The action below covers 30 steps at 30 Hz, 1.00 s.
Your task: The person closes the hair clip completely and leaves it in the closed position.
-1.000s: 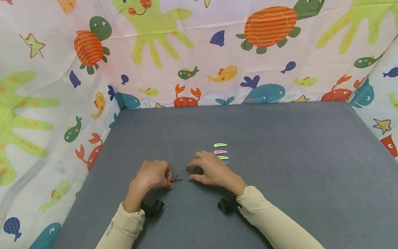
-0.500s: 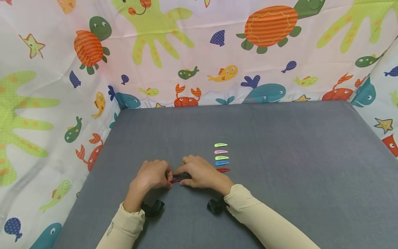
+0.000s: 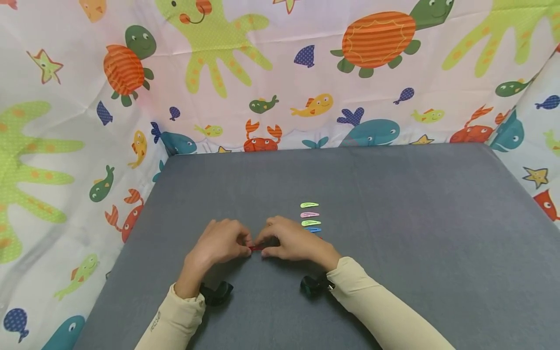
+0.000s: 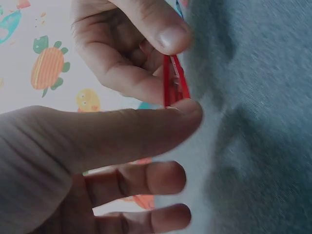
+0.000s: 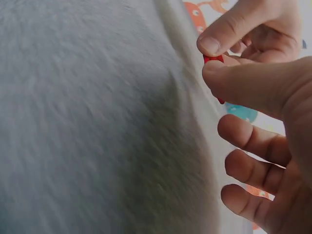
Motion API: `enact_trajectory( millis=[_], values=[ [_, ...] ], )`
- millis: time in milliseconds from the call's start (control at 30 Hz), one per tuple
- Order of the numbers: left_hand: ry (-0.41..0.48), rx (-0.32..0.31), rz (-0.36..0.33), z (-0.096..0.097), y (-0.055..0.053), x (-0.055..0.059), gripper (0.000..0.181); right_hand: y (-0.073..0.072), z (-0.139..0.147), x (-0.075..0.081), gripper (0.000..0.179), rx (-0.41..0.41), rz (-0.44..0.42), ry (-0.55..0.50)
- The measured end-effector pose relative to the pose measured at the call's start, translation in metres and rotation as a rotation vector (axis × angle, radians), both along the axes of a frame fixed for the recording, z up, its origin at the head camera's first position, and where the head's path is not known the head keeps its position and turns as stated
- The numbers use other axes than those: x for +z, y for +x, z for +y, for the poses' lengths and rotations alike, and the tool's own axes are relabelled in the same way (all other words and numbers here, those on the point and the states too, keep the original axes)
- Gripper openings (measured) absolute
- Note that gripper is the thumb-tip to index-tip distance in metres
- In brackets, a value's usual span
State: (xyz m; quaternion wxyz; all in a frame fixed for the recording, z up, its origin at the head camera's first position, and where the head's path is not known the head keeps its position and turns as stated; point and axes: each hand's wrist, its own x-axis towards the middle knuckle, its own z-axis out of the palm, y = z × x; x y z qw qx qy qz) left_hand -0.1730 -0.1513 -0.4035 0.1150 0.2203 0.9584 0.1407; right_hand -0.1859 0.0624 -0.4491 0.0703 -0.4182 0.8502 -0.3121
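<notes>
Both hands meet near the middle of the table over a red snap hair clip (image 3: 256, 248). My left hand (image 3: 224, 241) pinches one end between thumb and forefinger, its other fingers loosely curled. My right hand (image 3: 294, 241) pinches the opposite end. In the left wrist view the red hair clip (image 4: 175, 80) shows its two long arms spread apart in a narrow V. Mostly covered by the thumbs, only a bit of the red hair clip (image 5: 213, 59) shows in the right wrist view.
Beside the right hand lies a column of hair clips: a yellow-green clip (image 3: 309, 205), a pink clip (image 3: 309, 214), another yellow-green clip (image 3: 311, 223) and a blue clip (image 3: 313, 230). The right hand hides most of a red one below. Patterned cloth (image 3: 288, 73) borders the grey table (image 3: 393, 218).
My right hand has come left to the red hair clip and now grips its free end. My left hand has shifted slightly right and up with the clip.
</notes>
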Motion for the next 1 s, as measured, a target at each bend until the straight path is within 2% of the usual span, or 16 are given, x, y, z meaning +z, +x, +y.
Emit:
enact_trajectory(
  millis=[200,367,567,767,1000],
  values=[
    [0.094,-0.069,0.056,0.01,-0.005,0.003,0.016,-0.004,0.021,0.009,0.026,-0.022,-0.064,-0.04],
    [0.141,-0.078,0.083,0.022,-0.008,0.006,0.01,-0.007,0.039,0.011,0.025,-0.029,-0.114,-0.098],
    [0.196,-0.082,0.104,0.035,-0.01,0.006,0.008,-0.007,0.056,0.013,0.021,-0.058,-0.089,-0.149],
    [0.283,-0.125,0.077,0.046,-0.013,0.005,0.005,-0.005,0.072,0.017,0.017,-0.077,-0.076,-0.184],
    [0.389,-0.17,-0.003,0.054,-0.014,0.003,0.007,-0.002,0.086,0.019,0.017,-0.088,-0.127,-0.237]
  ],
)
